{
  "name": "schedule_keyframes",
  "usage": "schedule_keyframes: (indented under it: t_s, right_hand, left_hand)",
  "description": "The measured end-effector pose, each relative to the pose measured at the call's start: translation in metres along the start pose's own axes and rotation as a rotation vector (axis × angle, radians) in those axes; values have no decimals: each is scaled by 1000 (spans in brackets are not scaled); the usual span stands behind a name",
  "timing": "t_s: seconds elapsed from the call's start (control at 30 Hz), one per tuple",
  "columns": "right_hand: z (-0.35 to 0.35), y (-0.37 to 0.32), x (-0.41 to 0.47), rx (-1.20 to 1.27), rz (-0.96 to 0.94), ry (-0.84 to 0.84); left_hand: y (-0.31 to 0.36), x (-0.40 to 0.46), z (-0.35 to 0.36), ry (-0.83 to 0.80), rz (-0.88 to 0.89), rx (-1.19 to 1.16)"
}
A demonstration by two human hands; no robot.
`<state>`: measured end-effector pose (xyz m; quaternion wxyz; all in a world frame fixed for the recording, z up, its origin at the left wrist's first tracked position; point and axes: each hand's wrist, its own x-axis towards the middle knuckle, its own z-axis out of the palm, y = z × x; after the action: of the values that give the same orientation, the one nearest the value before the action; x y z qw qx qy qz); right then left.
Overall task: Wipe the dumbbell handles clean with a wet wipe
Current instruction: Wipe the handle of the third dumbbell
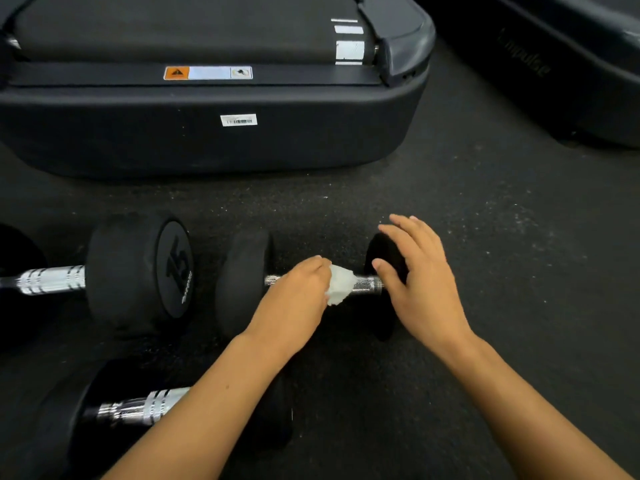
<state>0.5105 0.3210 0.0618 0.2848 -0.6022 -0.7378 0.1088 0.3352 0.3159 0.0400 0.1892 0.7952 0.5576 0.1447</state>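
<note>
Centre of frame, on the dark speckled floor (485, 237): a small dumbbell (244, 282) is lying crosswise, black heads left and right, chrome handle (367, 284) between them. The left hand (294, 299) is curling round the handle near its left end, fingers bunching a white wet wipe (339, 285) against the metal; the wipe is sticking out on the hand's right side. The right hand (419, 275) is resting on the right-hand head, fingers nearly straight and spread, thumb lying near the handle's right end, gripping nothing. Left of frame, a larger dumbbell (138, 271) marked 15 is lying just beside the small one. Lower left, a third dumbbell (138, 408) is showing partly under the left forearm. Across the top, a treadmill base (207, 140) is sitting; no containers are showing.
</note>
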Motion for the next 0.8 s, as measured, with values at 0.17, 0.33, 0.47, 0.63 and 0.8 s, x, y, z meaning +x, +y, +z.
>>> schedule_keyframes:
  t_s: [0.17, 0.33, 0.47, 0.63, 0.8]
  right_hand:
    - [13, 11, -5, -201, -30, -97]
    - [19, 12, -6, -244, -55, -27]
    - [20, 13, -7, -262, -72, -12]
    - [20, 13, -7, -262, -34, -16]
    - [22, 12, -8, -298, 53, 7]
  left_hand:
    - [-4, 14, 9, -68, 72, -17]
    - [-11, 14, 20, -89, 142, 83]
    - [-3, 10, 32, 94, -2, -8]
    - [-2, 29, 24, 103, -132, 45]
    - [-6, 10, 37, 152, 23, 29]
